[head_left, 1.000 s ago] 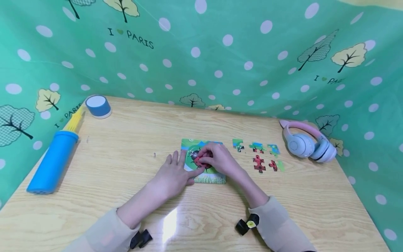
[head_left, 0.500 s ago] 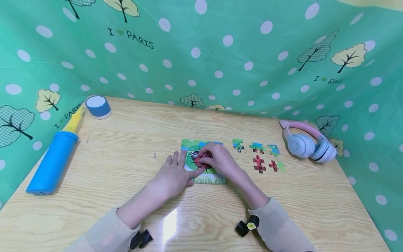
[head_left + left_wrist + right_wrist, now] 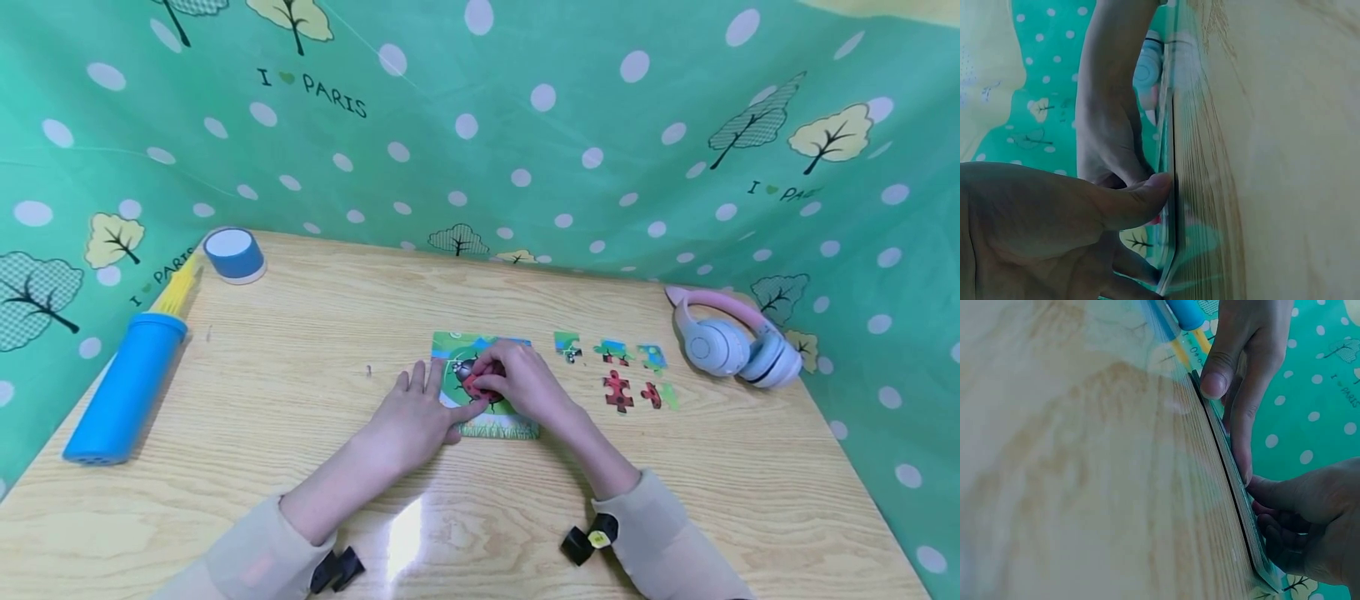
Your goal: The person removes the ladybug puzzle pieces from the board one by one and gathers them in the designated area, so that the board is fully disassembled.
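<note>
A ladybug jigsaw puzzle [image 3: 495, 427] lies flat on the table in the head view, its middle partly covered by both hands. My left hand [image 3: 412, 417] rests at its left side with fingers spread straight, the thumb reaching onto the picture. Over the ladybug, my right hand [image 3: 521, 379] has bent fingers and thumb pinched together at a puzzle piece, which they mostly hide. Both wrist views show the hands meeting low over the thin board: left hand [image 3: 1047, 231], right hand [image 3: 1325, 519]. Loose puzzle pieces lie to the right, including a red one [image 3: 618, 391] and a corner one [image 3: 567, 345].
Pink and lavender headphones [image 3: 723, 342] lie at the table's right rear. On the left are a blue hand pump [image 3: 131, 392] with a yellow nozzle and a blue-and-white round container [image 3: 236, 254]. A green polka-dot cloth [image 3: 480, 158] hangs around the wooden table [image 3: 300, 317].
</note>
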Available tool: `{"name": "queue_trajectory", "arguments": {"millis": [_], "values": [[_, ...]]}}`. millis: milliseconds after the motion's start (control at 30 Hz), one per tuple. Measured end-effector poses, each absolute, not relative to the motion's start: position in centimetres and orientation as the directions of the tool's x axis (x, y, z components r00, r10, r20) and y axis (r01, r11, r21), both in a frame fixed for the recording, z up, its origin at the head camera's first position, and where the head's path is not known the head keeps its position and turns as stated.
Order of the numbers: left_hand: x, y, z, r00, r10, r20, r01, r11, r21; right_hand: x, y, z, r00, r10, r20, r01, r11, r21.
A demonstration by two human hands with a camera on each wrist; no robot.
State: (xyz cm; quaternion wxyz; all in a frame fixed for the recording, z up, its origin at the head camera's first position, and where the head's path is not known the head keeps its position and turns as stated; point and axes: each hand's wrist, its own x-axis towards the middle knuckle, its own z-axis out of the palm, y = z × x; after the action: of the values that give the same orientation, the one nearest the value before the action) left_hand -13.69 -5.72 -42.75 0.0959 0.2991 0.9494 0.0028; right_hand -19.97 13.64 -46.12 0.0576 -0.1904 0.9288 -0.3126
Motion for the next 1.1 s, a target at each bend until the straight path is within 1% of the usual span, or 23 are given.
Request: {"name": "queue_trajectory", "arguments": {"millis": [700, 1100], "values": [[-13.62, -5.82, -42.69, -0.796, 0.588, -0.145, 0.592, 0.805, 0.013, -19.87, 13.58, -46.08, -0.918, -0.397, 0.007, -0.327, 0.747, -0.578], [-13.74, -5.86, -42.76, -0.802, 0.573, -0.168, 0.576, 0.817, 0.039, -19.83, 13.44, -46.10, -0.924, -0.382, -0.006, -0.307, 0.750, -0.586]]}}
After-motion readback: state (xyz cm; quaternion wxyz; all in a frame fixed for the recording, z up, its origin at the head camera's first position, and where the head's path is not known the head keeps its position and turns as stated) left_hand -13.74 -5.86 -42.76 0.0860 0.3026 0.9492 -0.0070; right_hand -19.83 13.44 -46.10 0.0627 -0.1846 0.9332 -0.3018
